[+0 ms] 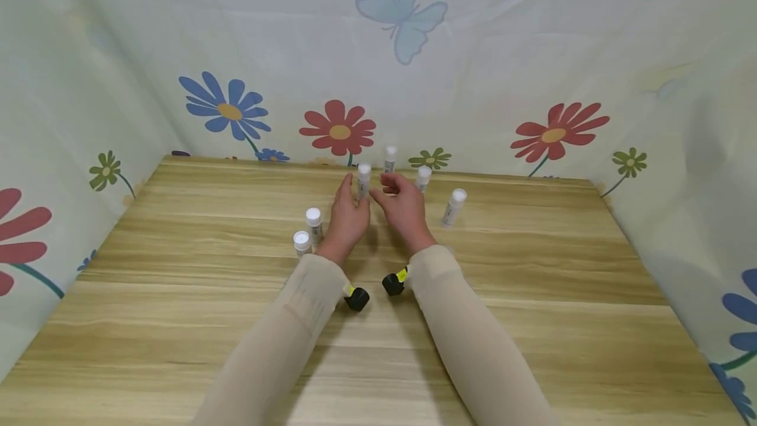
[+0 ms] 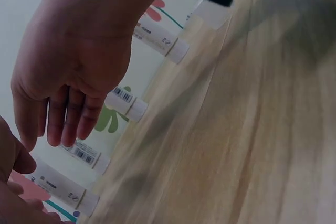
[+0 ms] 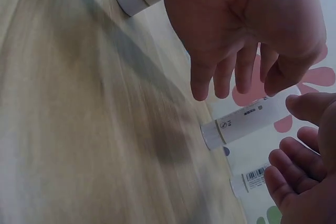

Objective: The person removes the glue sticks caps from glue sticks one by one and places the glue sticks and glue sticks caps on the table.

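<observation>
A white glue stick (image 1: 363,175) stands upright towards the back of the table, just past my left hand (image 1: 347,219). My left fingers and thumb lie loosely on either side of it, without visibly closing round it; contact cannot be told. My right hand (image 1: 405,209) hovers to its right with relaxed fingers, holding nothing. In the right wrist view the same glue stick (image 3: 241,121) stands between the two hands, its lower end on the wood. Behind the right hand are two more glue sticks, one at the back (image 1: 390,158) and one (image 1: 424,176) partly hidden.
To the right stands another glue stick (image 1: 454,208). Two others, one farther (image 1: 314,217) and one nearer (image 1: 301,240), stand beside my left wrist. Black wrist cameras hang under both cuffs. A flowered curtain (image 1: 473,84) borders the wooden table (image 1: 532,347).
</observation>
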`<state>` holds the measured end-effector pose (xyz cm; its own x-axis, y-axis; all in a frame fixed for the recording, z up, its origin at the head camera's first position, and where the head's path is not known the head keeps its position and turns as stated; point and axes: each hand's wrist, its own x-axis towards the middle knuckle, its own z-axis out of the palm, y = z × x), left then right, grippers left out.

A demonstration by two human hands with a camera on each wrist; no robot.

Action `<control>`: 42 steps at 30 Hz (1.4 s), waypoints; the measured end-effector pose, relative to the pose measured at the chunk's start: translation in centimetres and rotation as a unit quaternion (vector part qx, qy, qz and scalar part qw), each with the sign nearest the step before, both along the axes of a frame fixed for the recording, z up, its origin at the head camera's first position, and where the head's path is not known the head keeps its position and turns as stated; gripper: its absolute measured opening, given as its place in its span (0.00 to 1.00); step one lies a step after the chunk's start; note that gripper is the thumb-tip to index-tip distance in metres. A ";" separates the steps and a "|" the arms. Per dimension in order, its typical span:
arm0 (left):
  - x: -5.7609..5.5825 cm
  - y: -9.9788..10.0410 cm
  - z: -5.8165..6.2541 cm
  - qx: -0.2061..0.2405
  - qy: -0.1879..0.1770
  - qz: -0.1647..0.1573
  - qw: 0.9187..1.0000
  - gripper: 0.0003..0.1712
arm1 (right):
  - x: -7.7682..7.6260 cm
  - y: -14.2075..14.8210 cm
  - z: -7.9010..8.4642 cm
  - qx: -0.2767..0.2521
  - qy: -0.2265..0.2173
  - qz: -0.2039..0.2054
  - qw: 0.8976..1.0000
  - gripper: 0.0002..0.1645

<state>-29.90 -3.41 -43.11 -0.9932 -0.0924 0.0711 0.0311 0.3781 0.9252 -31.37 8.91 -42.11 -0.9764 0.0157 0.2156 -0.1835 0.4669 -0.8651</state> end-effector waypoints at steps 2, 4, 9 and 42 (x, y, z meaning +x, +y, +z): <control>-0.3 0.1 -0.1 0.001 0.000 0.004 1.000 0.35 | -0.2 -0.1 0.1 -0.002 -0.003 -0.003 1.000 0.26; -0.6 0.2 -0.1 0.003 -0.001 0.008 1.000 0.35 | -0.4 -0.2 0.3 -0.004 -0.004 -0.007 1.000 0.26; -1.3 0.3 -0.4 0.010 0.002 0.018 1.000 0.33 | -0.9 -0.5 0.6 -0.009 -0.002 -0.009 1.000 0.25; -1.4 0.7 -1.9 0.058 0.054 0.025 0.997 0.21 | -0.8 -1.9 1.7 0.007 -0.002 0.005 1.000 0.24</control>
